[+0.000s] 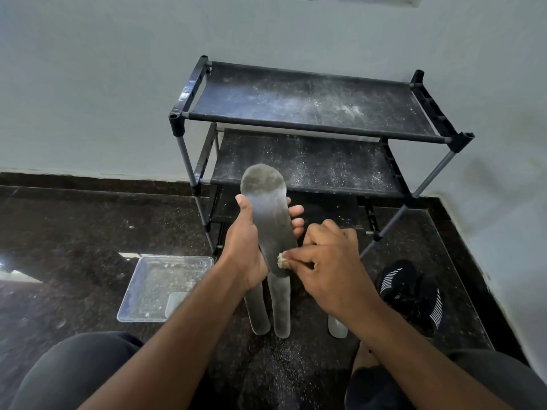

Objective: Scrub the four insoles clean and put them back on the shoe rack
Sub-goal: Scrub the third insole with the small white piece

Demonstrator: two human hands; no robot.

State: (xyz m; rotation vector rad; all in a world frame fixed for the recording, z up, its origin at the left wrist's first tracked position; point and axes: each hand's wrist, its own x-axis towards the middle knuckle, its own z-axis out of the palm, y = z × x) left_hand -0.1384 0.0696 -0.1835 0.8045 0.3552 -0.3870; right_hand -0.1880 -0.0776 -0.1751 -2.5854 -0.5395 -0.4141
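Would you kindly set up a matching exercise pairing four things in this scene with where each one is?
Things:
1. Insole being scrubbed
2. Clear tray
3. Black shoe
4. Small scrubber

Places:
A. On the floor, right of the rack
B. Pinched in the right hand
C. On the floor, left of the rack
D. Held up in the left hand

Pairs: 1-D, 2-C, 3-A, 4-B

No text, brand, number or sign can be read anywhere. The black shoe, on the floor near the right corner by the wall, carries white stripe patterning and a small pale mark on its side, too blurred to make out as letters.
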